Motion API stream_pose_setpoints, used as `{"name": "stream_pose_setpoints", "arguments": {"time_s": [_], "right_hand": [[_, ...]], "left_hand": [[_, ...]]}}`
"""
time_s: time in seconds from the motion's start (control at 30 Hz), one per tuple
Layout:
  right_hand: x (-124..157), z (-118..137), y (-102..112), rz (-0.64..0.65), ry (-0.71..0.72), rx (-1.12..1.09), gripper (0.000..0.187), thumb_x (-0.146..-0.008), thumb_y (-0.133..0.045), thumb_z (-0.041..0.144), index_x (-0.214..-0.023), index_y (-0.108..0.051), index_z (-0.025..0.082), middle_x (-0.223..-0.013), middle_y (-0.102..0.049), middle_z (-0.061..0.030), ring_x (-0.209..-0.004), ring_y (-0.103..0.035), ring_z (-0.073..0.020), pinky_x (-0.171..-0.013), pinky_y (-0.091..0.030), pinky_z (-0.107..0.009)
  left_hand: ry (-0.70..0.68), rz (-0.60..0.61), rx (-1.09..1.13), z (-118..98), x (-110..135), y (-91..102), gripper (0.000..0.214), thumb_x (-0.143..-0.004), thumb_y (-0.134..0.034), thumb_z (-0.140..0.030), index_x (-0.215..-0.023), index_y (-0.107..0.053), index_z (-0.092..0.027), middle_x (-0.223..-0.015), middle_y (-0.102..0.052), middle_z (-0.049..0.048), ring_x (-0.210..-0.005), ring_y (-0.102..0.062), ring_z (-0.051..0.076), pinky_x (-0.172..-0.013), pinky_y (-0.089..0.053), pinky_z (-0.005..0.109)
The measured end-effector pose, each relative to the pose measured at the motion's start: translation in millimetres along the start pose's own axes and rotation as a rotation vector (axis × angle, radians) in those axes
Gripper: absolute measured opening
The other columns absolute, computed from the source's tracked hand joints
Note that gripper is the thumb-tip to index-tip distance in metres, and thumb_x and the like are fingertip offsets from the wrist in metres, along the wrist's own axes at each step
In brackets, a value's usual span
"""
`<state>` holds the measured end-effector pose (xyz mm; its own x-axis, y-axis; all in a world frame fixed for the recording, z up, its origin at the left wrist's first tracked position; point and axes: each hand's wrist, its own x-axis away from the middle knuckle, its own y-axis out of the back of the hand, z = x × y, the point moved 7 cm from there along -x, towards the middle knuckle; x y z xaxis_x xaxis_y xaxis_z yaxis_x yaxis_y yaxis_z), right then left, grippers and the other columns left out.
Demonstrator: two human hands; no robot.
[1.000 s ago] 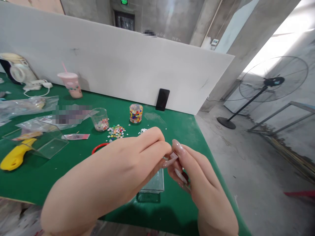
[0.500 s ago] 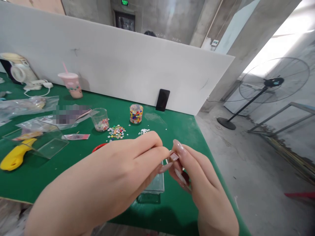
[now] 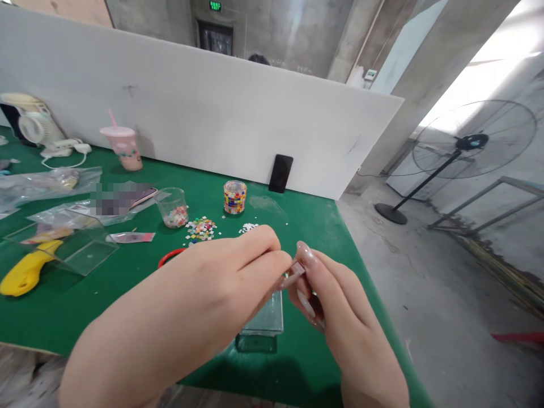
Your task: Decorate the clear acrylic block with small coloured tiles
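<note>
My left hand [image 3: 221,294] and my right hand [image 3: 340,306] meet above the near part of the green table [image 3: 127,294]. Both pinch a tiny pinkish square tile [image 3: 298,268] between their fingertips. Right under the hands stands a clear square glass container [image 3: 266,320], partly hidden by my left hand. A heap of small coloured tiles [image 3: 200,227] and a few white tiles [image 3: 249,226] lie a little beyond the hands. A red ring-shaped tool [image 3: 170,256] peeks out behind my left wrist.
A mosaic-covered cup [image 3: 235,196], a clear cup with tiles [image 3: 173,207], a pink drink cup [image 3: 121,147], a phone [image 3: 280,173] against the white board, plastic bags, a clear box [image 3: 80,243] and a yellow tool [image 3: 23,272] lie on the table. A floor fan [image 3: 467,141] stands right.
The hands stay together at the same spot; the fingertips shift slightly around the small tile, which shows more clearly than a second ago.
</note>
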<state>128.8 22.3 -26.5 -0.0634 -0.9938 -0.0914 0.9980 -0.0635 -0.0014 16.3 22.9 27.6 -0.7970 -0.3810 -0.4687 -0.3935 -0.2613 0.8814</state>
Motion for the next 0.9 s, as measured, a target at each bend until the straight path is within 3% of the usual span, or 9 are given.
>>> {"name": "stream_pose_setpoints", "arguments": {"time_s": [0.17,0.4,0.57,0.8,0.9], "right_hand": [[-2.7,-1.9,1.0,0.021,0.035,0.055,0.042,-0.099,-0.040,0.046,-0.064,-0.039,0.023,-0.058,-0.037,0.0049,-0.053,-0.031,-0.0112,-0.050,-0.029,-0.027],[-7.6,2.7,3.0,-0.017,0.082,0.116,0.042,-0.100,-0.036,0.045,-0.065,-0.035,0.023,-0.058,-0.034,0.0050,-0.053,-0.031,-0.0115,-0.049,-0.029,-0.027],[-10.7,9.2,3.0,0.039,0.187,0.436,0.037,-0.103,-0.026,0.033,-0.068,-0.031,0.024,-0.058,-0.035,0.0060,-0.050,-0.031,-0.0105,-0.050,-0.027,-0.028],[-13.4,8.3,3.2,-0.060,0.316,0.697,0.031,-0.100,-0.029,0.025,-0.069,-0.028,0.025,-0.055,-0.034,0.0073,-0.044,-0.028,-0.0101,-0.047,-0.020,-0.029],[-12.6,8.5,2.6,-0.075,0.329,0.747,0.032,-0.101,-0.027,0.026,-0.069,-0.030,0.025,-0.053,-0.035,0.0070,-0.043,-0.029,-0.0105,-0.046,-0.020,-0.028]], "left_hand": [[0.051,-0.018,0.043,2.8,-3.9,0.9,0.037,-0.088,-0.036,-0.002,-0.098,-0.067,-0.020,-0.088,-0.061,0.0034,-0.074,-0.058,0.015,-0.064,-0.053,0.024],[0.122,-0.082,0.080,7.8,-6.9,3.5,0.030,-0.098,-0.036,-0.013,-0.090,-0.065,-0.017,-0.082,-0.058,0.0018,-0.069,-0.055,0.012,-0.064,-0.052,0.025],[0.072,0.010,0.002,5.7,-6.3,-6.7,0.028,-0.096,-0.037,-0.011,-0.089,-0.064,-0.017,-0.081,-0.056,0.0023,-0.067,-0.054,0.012,-0.058,-0.050,0.023],[-0.057,0.075,-0.201,-3.1,-6.0,-18.0,0.027,-0.084,-0.043,0.000,-0.087,-0.065,-0.015,-0.085,-0.057,0.0047,-0.075,-0.056,0.017,-0.060,-0.050,0.027],[-0.055,0.063,-0.188,-2.4,-5.3,-19.8,0.026,-0.086,-0.043,-0.002,-0.088,-0.065,-0.016,-0.084,-0.057,0.0042,-0.075,-0.056,0.017,-0.063,-0.050,0.028]]}}
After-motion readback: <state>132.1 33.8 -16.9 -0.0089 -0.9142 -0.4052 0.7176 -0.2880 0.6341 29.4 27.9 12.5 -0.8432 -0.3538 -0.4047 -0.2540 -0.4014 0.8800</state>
